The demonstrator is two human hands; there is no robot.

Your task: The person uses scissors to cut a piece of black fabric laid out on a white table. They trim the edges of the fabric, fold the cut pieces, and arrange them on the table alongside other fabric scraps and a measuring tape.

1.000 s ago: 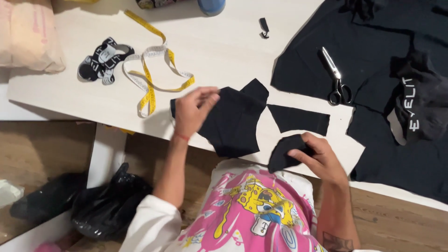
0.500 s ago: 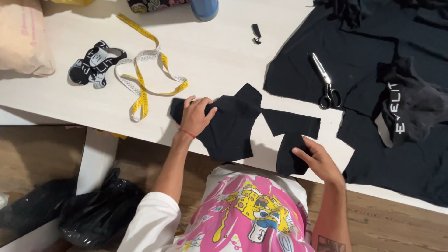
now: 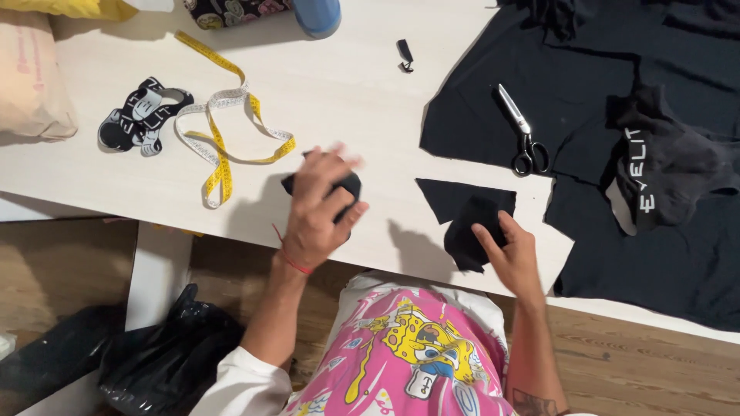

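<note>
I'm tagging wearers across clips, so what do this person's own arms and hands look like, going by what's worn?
Both hands are bare, with no gloves. The left hand has a thin red string around its wrist, and a white sleeve covers the upper left arm. The right hand has nothing on its wrist; dark tattoo markings show on the right forearm near the bottom edge. No watch or rings are visible.

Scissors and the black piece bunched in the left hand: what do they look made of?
Scissors: bright metal blades, judging by their shine, with dark loops, probably plastic. Black piece: soft matte cloth, likely knit; it crumples inside the left hand, though motion blur hides the weave.
</note>
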